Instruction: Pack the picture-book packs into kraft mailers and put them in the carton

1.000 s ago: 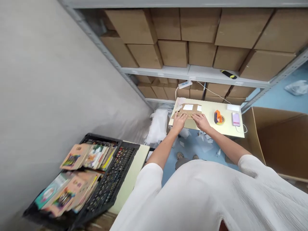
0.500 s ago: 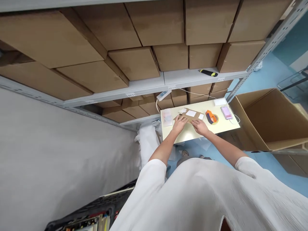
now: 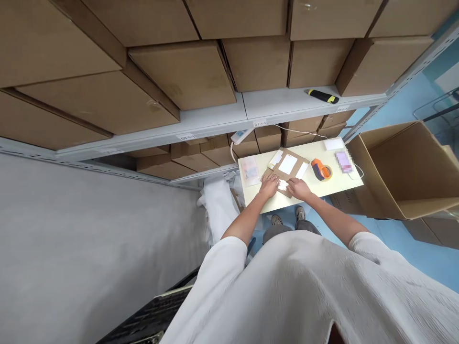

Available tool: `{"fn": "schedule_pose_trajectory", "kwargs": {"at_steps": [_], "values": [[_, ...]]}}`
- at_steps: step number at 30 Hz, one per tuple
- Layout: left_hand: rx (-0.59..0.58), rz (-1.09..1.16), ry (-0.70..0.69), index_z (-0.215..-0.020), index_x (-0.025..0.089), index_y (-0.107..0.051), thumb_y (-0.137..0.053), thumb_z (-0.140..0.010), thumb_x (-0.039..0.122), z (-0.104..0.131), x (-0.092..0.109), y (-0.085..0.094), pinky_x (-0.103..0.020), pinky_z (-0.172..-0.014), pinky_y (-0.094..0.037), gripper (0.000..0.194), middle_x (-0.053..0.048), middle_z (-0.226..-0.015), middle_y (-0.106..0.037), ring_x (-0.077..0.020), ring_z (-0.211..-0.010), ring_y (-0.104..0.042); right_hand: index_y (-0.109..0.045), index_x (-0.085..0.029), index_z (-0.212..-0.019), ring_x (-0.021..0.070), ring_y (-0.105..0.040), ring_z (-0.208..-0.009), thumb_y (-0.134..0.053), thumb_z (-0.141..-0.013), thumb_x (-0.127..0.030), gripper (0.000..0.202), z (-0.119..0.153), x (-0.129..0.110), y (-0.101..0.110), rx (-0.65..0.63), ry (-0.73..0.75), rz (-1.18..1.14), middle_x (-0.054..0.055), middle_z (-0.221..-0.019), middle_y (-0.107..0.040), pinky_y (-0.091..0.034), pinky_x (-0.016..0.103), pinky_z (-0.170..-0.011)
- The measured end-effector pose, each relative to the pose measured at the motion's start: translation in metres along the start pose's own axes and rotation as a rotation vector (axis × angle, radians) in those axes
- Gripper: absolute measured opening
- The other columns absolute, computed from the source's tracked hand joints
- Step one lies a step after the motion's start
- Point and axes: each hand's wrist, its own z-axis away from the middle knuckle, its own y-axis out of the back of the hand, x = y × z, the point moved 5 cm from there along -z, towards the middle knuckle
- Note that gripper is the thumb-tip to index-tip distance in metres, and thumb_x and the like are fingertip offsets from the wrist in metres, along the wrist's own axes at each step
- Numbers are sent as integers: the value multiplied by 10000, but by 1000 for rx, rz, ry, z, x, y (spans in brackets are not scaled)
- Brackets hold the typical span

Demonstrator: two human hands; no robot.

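Note:
A flattish brown cardboard box [image 3: 281, 168] with several white labels lies on a small pale-yellow table [image 3: 263, 206]. My left hand [image 3: 269, 186] is on its near left part, fingers bent over the cardboard. At the near right edge, my right hand [image 3: 300, 188] grips the cardboard with curled fingers. Between the two hands a white label shows on the near flap. To the right of the box sits an orange tape dispenser [image 3: 317, 168] with a roll of tape. A clear plastic packet [image 3: 250, 170] lies left of the box.
A blurred purple item [image 3: 344, 162] and a white block [image 3: 333, 144] lie at the table's right end. Above runs a grey shelf [image 3: 215, 116] with cartons and a black-yellow cutter [image 3: 323, 96]. A large open carton [image 3: 375, 184] stands right; white wrapping [image 3: 219, 203] lies left.
The cardboard box now shows more of its labelled face, with a flap extending toward me between my hands. The view has shifted, and both shoes now show below the table.

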Motion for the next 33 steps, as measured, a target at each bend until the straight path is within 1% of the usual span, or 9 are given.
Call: {"fn": "schedule_pose_trajectory", "kwargs": {"at_steps": [3,6,9,14,17,21,24,28,33], "values": [[23,21,31,-1593,237,-625,-531,-1017,132,1,-2,-1,-559,-1375,-304,593,-126,-1712,-573,-306,-1627,-467,-669,-166,-1532,341,-636,-1315,-418,-1143,-282,477,-12,22,12,-13,-61,-8,194,-1500,-682,-494,447,-1110],[26,23,72,-1595,233,-613,-533,-1023,144,-1,-1,-3,-527,-1333,-381,584,-116,-1708,-576,-307,-1610,-487,-651,-163,-1553,363,-609,-1373,-430,-1117,-268,500,-28,48,22,-31,-105,-6,201,-1552,-651,-496,483,-1139],[12,32,150,-1603,223,-597,-526,-1020,141,-4,1,-7,-503,-1296,-434,593,-124,-1727,-550,-311,-1575,-524,-613,-144,-1586,377,-577,-1433,-454,-1092,-259,532,-45,72,27,-70,-119,-4,212,-1620,-600,-484,501,-1167],[-51,74,284,-1630,238,-553,-523,-1005,125,-13,17,-22,-434,-1284,-447,636,-114,-1708,-557,-282,-1525,-567,-567,-137,-1610,389,-515,-1509,-478,-1078,-258,554,-73,107,20,-180,-89,-2,216,-1711,-511,-437,524,-1224],[-85,118,373,-1619,246,-554,-500,-1026,149,-18,31,-34,-439,-1236,-490,603,-120,-1671,-581,-294,-1480,-600,-560,-164,-1610,411,-482,-1531,-508,-1064,-270,559,-89,128,12,-244,-62,1,216,-1746,-462,-423,566,-1233],[-132,172,514,-1615,234,-538,-513,-1034,183,-20,45,-51,-478,-1197,-511,584,-151,-1682,-549,-333,-1436,-624,-516,-197,-1637,428,-419,-1579,-511,-1077,-332,577,-108,152,0,-298,-42,36,210,-1790,-373,-387,591,-1254],[-151,206,571,-1647,242,-492,-554,-1015,214,-21,52,-61,-523,-1227,-475,635,-171,-1715,-499,-365,-1482,-577,-429,-204,-1689,429,-330,-1643,-519,-1090,-381,632,-117,162,-13,-383,-39,62,223,-1830,-277,-334,600,-1285],[-172,223,594,-1687,222,-428,-544,-1004,239,-25,56,-71,-593,-1280,-396,693,-192,-1804,-380,-400,-1598,-444,-338,-181,-1731,440,-241,-1691,-567,-1068,-396,734,-124,167,-28,-462,-46,100,252,-1854,-201,-282,615,-1311],[-205,226,600,-1722,238,-369,-544,-1006,274,-30,56,-78,-626,-1320,-324,738,-177,-1882,-236,-411,-1704,-285,-297,-189,-1750,460,-280,-1679,-589,-1039,-409,799,-127,173,-34,-453,-46,104,269,-1841,-233,-289,659,-1299]]}}
